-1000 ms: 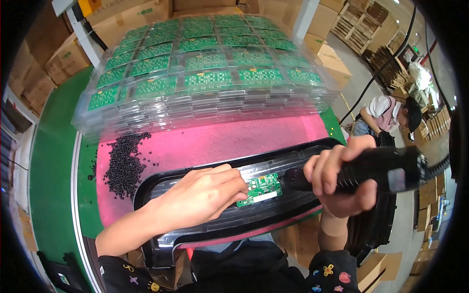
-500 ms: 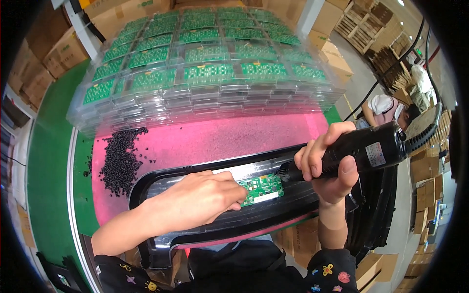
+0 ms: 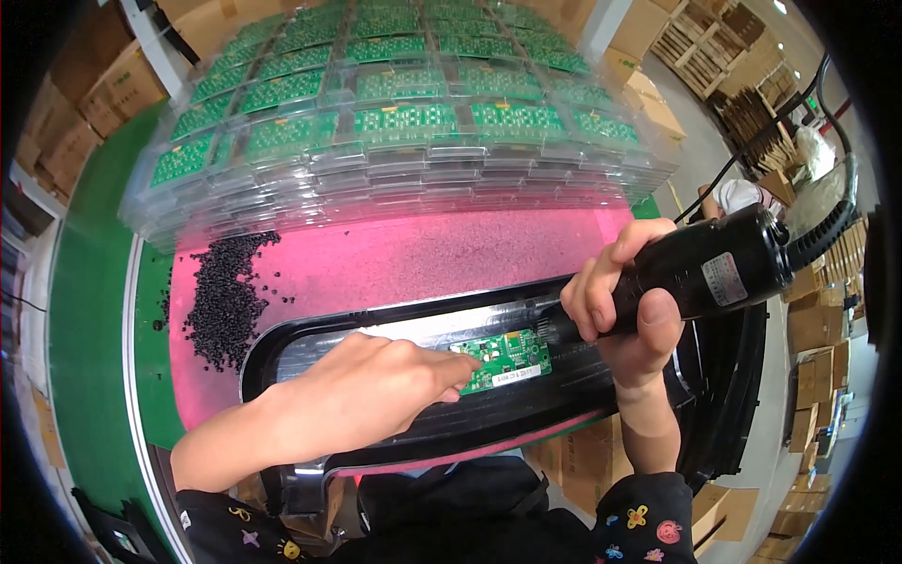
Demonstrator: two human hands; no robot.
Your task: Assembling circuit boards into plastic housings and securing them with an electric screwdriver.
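Observation:
My right hand (image 3: 625, 305) is wrapped round a black electric screwdriver (image 3: 691, 273), which lies nearly level, its cable trailing off to the right. The screwdriver's tip end comes to the right end of a green circuit board (image 3: 507, 352); the bit itself cannot be made out. My left hand (image 3: 376, 390) has its fingers curled together on the board's left end, covering part of it. The board sits inside a long black plastic housing (image 3: 310, 352) with a raised rim.
Black screws (image 3: 221, 305) lie heaped on the pink mat (image 3: 451, 246), left of the housing. Clear plastic trays (image 3: 423, 174) of green boards are stacked behind. More black housings (image 3: 738, 395) stand at the right. A person (image 3: 742, 197) is in the background.
The view has shifted slightly. My left fingers have drawn back a little, so more of the board shows. The screwdriver's tip end stays by the board's right end.

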